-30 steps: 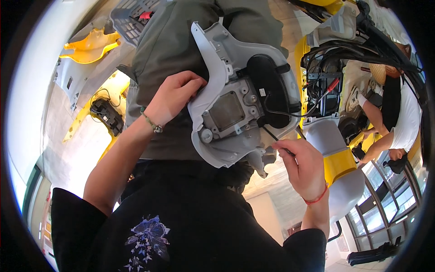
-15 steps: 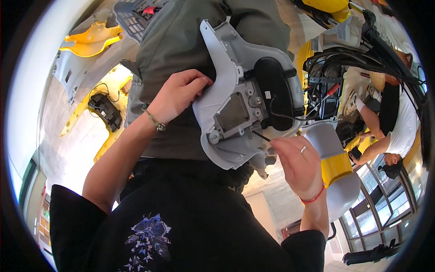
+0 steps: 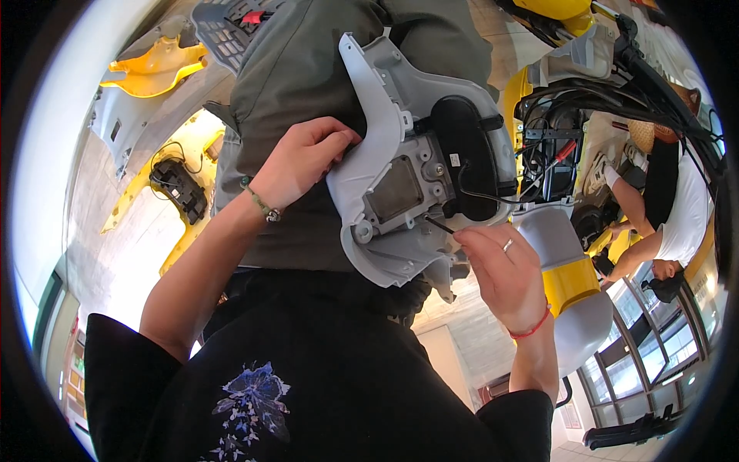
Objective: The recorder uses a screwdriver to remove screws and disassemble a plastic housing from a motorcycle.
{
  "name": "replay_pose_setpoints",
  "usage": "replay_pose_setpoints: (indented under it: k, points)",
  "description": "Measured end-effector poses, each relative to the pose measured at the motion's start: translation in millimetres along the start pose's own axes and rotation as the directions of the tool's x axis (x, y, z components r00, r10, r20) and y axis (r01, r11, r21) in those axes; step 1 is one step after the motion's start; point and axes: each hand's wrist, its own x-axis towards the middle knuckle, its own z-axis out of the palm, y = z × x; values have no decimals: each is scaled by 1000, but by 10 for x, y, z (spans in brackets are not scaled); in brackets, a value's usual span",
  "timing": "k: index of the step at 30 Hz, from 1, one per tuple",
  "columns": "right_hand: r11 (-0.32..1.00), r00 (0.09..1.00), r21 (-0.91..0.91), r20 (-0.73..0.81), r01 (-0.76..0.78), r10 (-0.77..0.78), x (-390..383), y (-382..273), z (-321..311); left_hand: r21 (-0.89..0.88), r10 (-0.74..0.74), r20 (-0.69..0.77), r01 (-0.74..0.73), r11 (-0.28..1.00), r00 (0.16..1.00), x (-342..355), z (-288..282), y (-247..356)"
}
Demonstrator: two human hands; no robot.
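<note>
A grey plastic scooter panel lies across my lap, tilted, its inner side facing up. Fixed in it are a grey metal bracket with a rectangular opening and a long black rounded unit with a cable. My left hand is closed at the panel's left edge, its fingertips partly hidden there. Between the fingertips of my right hand is a thin black rod-like tool. The tool's tip meets the bracket's lower right corner; its other end is hidden in my hand.
Yellow panels and a black wired part lie on the floor at left. At right stands a partly stripped yellow scooter with bundled black cables and a red-handled tool. Beyond it crouches another person.
My right hand has shifted slightly up and left and rolled a little, and the black tool's angle has changed with it. My left hand and the panel have stayed put.
</note>
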Motion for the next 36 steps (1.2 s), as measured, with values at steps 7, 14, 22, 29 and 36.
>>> replay_pose_setpoints:
  k: [7, 14, 22, 29, 36]
  points:
    - [989, 985, -75, 125, 127, -117, 122, -2, -84, -8, 7, -3, -8, 1000, 1000, -4, -4, -15]
    - [942, 953, -219, 223, 253, -204, 248, -71, -163, 12, 52, 0, -52, 999, 999, 1, 3, -10]
    - [976, 983, -155, 133, 150, -130, 216, -82, -65, -12, 17, -3, -17, 1000, 1000, -8, -5, -2]
    - [969, 997, -242, 72, 54, -38, 172, -157, -70, -11, 26, 0, -26, 1000, 1000, -4, -18, -23]
    - [962, 985, -257, 116, -93, 126, 44, -158, -21, -41, -18, 12, 18, 999, 1000, -22, -17, 39]
